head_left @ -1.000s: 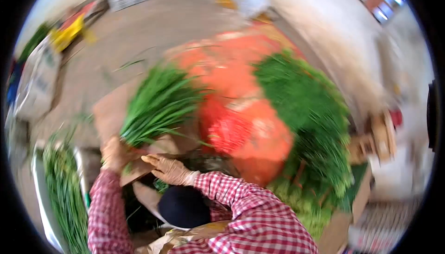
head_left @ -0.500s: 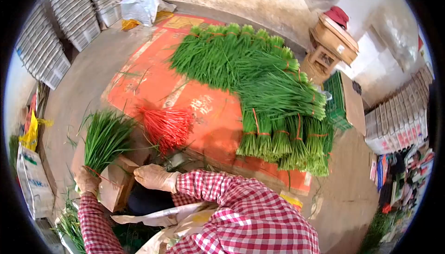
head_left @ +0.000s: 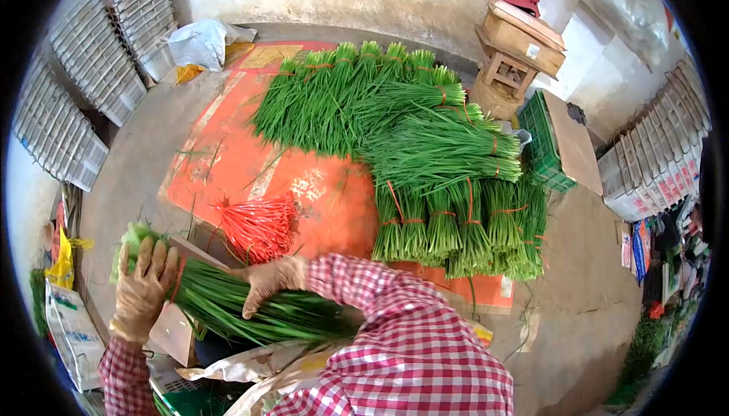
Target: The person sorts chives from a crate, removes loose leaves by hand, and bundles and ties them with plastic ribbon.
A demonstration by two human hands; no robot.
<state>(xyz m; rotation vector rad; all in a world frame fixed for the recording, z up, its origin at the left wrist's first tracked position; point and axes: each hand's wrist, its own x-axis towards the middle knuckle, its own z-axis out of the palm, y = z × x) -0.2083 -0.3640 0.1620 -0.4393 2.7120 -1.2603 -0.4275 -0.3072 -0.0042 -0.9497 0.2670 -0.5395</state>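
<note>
A bundle of chives (head_left: 228, 306) lies across my lap, its pale stem ends to the left and its green leaves to the right. A red tie (head_left: 178, 279) runs around it near the stems. My left hand (head_left: 144, 287), gloved, grips the stem end beside that tie, fingers over the top. Farther along, my right hand (head_left: 273, 279) wraps over the leaves, thumb on the near side. Just beyond my hands, a pile of red ties (head_left: 262, 226) rests on the orange sheet (head_left: 213, 165). A cardboard box (head_left: 171, 334) is partly hidden beneath the bundle.
Several tied chive bundles (head_left: 440, 143) cover the far and right parts of the sheet. Stacked white crates (head_left: 99, 52) stand at the left, more (head_left: 657, 165) at the right. A green crate (head_left: 543, 143) and a wooden stool (head_left: 509, 74) are near the wall.
The bundle has swung from leaves pointing up and away to lying sideways, leaves to the right. My right hand has moved onto the leaves. The view has shifted slightly.
</note>
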